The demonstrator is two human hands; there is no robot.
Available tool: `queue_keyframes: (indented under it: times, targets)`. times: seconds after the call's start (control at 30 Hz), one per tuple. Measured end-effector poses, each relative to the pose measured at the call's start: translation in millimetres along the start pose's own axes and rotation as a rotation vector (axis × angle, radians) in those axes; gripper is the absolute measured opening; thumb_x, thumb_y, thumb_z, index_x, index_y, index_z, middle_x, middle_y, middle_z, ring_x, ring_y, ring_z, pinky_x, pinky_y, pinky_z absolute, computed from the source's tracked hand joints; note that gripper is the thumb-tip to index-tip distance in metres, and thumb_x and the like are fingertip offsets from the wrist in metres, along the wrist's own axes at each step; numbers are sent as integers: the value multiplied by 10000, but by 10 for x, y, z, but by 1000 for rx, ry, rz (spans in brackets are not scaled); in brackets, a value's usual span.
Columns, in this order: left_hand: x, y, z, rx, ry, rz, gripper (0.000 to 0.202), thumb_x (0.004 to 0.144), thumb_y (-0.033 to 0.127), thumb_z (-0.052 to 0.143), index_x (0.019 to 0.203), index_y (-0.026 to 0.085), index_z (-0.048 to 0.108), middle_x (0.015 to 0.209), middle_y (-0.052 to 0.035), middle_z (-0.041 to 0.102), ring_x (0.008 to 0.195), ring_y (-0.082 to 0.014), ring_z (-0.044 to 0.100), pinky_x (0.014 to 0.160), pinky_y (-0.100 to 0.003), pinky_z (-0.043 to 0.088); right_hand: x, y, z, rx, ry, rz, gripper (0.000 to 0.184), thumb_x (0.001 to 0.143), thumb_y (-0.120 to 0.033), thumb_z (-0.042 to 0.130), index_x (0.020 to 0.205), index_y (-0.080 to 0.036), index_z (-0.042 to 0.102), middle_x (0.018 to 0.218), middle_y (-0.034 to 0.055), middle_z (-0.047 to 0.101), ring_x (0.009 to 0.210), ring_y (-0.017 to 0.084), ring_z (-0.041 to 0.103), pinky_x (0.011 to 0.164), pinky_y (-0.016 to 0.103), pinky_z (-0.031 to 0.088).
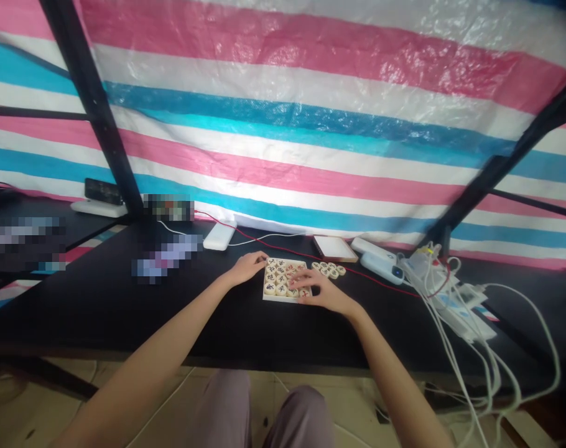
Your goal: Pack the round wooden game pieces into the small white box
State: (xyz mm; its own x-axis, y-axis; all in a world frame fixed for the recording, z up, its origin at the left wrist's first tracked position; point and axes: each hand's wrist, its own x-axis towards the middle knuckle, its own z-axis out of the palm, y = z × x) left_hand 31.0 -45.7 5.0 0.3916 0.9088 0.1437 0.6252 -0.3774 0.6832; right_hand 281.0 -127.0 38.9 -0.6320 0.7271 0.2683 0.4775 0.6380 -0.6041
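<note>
Centre frame, I see the left hand (249,267) seemingly steadying the tray (280,299), grip unclear; right hand (323,293), fingers apart, over lettered discs (270,289).

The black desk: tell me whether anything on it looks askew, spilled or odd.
The white cables on the right stand out: they lie tangled around what looks like a power strip and trail over the front edge of the desk. Some round pieces lie outside the white box, but grouped beside it, hardly like a spill. No damage shows.
</note>
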Motion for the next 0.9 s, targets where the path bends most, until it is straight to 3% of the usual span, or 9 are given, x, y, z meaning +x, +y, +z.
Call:
queue_keyframes:
  times: [0.23,0.63,0.77,0.9]
  targets:
    - [11,-26,9,22,-2,-5,295,801,329,428,996,196,604,895,-20,643,791,-167,565,703,-258,395,30,56,62,134,49,37,153,732,-390,662,809,-267,709,996,29,661,962,191,571,899,372,391]
    - [1,-8,-18,28,-8,5,283,815,328,413,985,185,589,831,-18,635,772,-167,563,696,-264,403,35,69,70,126,100,123,166,696,-378,675,755,-224,682,939,35,677,907,200,590,871,371,414]
    - [-26,53,-55,14,-20,0,290,816,338,406,981,182,586,847,-30,633,791,-177,564,724,-276,409,57,125,48,272,224,216,240,654,-422,690,743,-201,676,929,45,679,810,177,607,787,334,456]
    - [-31,71,-74,8,-33,8,310,813,349,390,999,182,572,869,-39,629,833,-189,567,779,-294,409,-17,289,-93,335,477,325,314,631,-473,682,756,-186,658,919,51,680,769,171,607,708,302,459]
